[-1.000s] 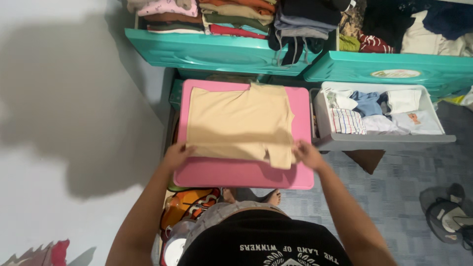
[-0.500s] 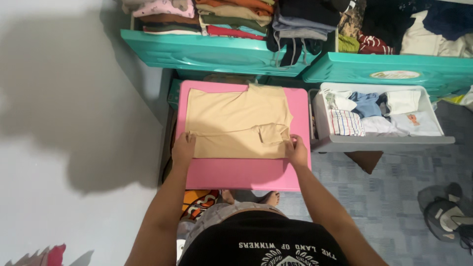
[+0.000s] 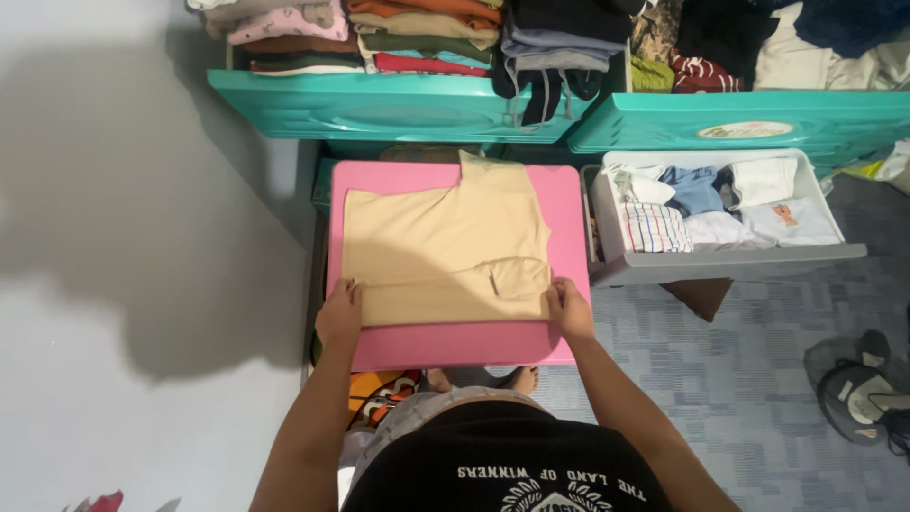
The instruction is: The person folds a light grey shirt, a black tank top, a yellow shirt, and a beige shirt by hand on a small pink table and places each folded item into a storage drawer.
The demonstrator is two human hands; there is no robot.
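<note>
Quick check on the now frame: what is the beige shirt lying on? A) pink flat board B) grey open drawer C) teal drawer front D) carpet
A: the beige shirt lies flat on the pink board, with the left hand and right hand at its near corners; the grey drawer sits apart to the right, holding other folded clothes.
</note>
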